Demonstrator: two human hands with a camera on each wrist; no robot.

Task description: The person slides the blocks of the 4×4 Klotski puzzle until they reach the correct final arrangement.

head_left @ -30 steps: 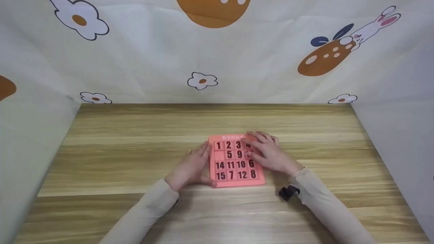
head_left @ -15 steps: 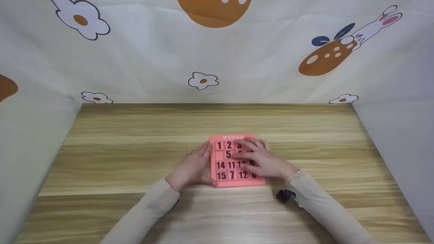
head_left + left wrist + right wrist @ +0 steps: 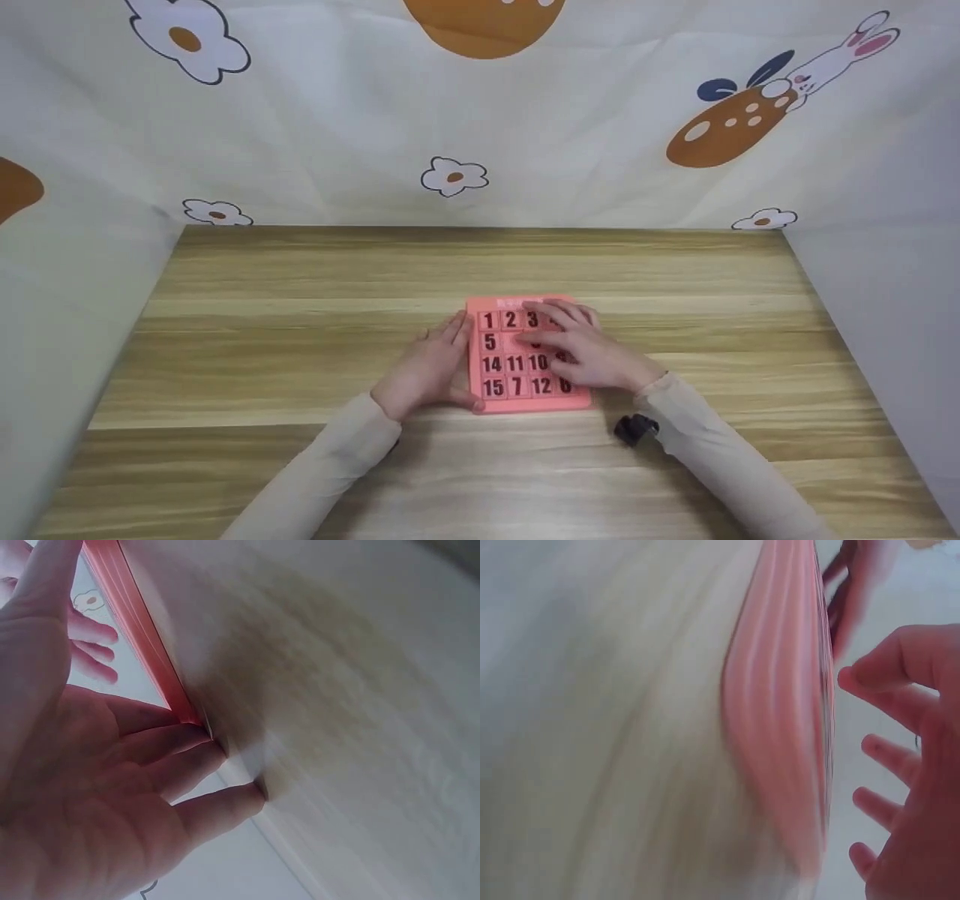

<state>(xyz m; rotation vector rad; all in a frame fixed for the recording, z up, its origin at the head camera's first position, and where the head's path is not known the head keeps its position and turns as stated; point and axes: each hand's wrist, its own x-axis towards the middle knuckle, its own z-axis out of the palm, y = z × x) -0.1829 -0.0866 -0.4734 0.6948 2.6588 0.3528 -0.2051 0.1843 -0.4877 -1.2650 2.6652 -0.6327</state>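
While the left hand point(image 3: 427, 371) rests against the left edge of the pink number puzzle point(image 3: 516, 364), its fingers straight along that side and its thumb at the lower left corner, the right hand point(image 3: 596, 352) lies over the upper right part. The puzzle sits flat on the wood-grained counter point(image 3: 300, 300), between the two hands. In the left wrist view, fingertips meet the frame and the surface beneath it

On the right hand the thumb and forefinger are close together at the tips and the other fingers are spread apart; I cannot tell whether they touch a tile. One fingertip is at the gap point(image 3: 510, 346) just right of the 5 tile point(image 3: 490, 342). Below are rows starting with 14 and 15, and along the top 1, 2 and 3 show, while the right hand covers part of the tiles beyond

Both arms wear pale sleeves, and a black object point(image 3: 636, 430) is beside the right cuff. Behind hangs a cream cloth point(image 3: 330, 120) printed with flowers and a rabbit point(image 3: 821, 71)
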